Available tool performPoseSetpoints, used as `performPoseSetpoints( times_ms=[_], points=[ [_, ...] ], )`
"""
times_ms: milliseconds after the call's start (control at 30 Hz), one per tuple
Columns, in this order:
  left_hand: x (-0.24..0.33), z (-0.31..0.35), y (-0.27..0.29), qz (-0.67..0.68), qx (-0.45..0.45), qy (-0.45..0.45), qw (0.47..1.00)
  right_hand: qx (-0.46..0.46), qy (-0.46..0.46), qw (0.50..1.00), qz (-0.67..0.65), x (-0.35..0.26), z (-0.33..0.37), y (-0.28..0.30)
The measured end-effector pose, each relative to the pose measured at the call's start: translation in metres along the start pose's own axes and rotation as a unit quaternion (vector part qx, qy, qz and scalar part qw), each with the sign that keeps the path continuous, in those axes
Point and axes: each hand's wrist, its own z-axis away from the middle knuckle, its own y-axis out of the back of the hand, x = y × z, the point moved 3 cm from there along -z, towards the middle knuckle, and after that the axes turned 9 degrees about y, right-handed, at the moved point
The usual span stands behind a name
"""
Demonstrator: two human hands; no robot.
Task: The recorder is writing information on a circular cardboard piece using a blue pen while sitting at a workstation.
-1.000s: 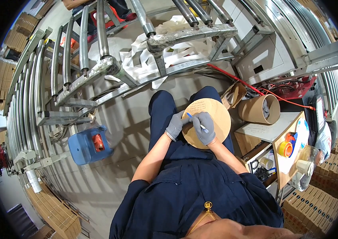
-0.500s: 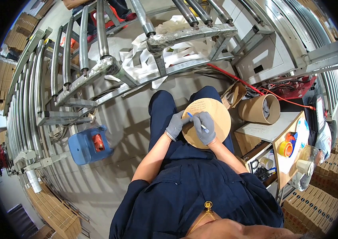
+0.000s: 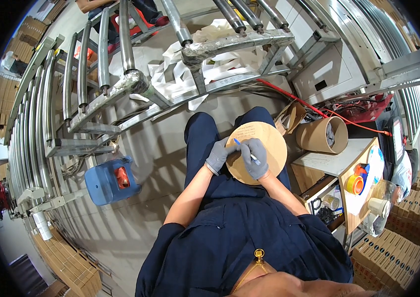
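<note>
A round tan cardboard disc rests on my lap, with several lines of handwriting near its far edge. In my right hand, gloved in grey, a white and blue pen is pinched, its blue end pointing toward the writing. My left hand, in a matching glove, grips the disc at its left edge. Its thumb lies over the top, close to the right hand's fingers; the fingers beneath are hidden.
Roller conveyor frames run ahead and to the left. White strips litter the floor beneath. At left stands a blue stool. On my right, a small cabinet with an open drawer carries a cardboard tube and tape rolls.
My right hand and the pen have shifted very slightly; the disc and my left hand stay in place. At the top left, another person's arm has moved a little.
</note>
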Motion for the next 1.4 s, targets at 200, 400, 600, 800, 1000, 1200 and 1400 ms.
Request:
performPoseSetpoints(
  times_ms=[200,400,600,800,1000,1200,1400],
  points=[
    [0.002,0.001,-0.001,0.014,0.001,0.013,1.000,0.000,-0.017,1.000,0.006,0.005,0.003,-0.001],
    [0.000,0.000,0.000,0.007,0.007,0.010,1.000,0.003,-0.003,1.000,0.013,0.004,0.001,0.000],
    [-0.005,-0.003,0.002,0.016,0.006,0.004,1.000,-0.004,-0.003,1.000,0.019,0.003,0.000,0.000],
    [-0.005,-0.002,0.001,0.012,0.005,0.006,1.000,0.000,-0.003,1.000,0.018,0.003,0.001,0.000],
    [-0.001,0.000,0.001,-0.004,0.009,0.008,1.000,-0.015,0.017,0.999,0.030,0.000,-0.001,0.002],
    [-0.001,-0.002,0.002,-0.008,0.009,0.003,1.000,-0.014,0.020,0.999,0.025,0.000,-0.001,0.002],
    [-0.004,-0.003,0.003,-0.013,0.011,-0.001,1.000,-0.017,0.009,1.000,0.019,0.001,0.000,0.001]
  ],
)
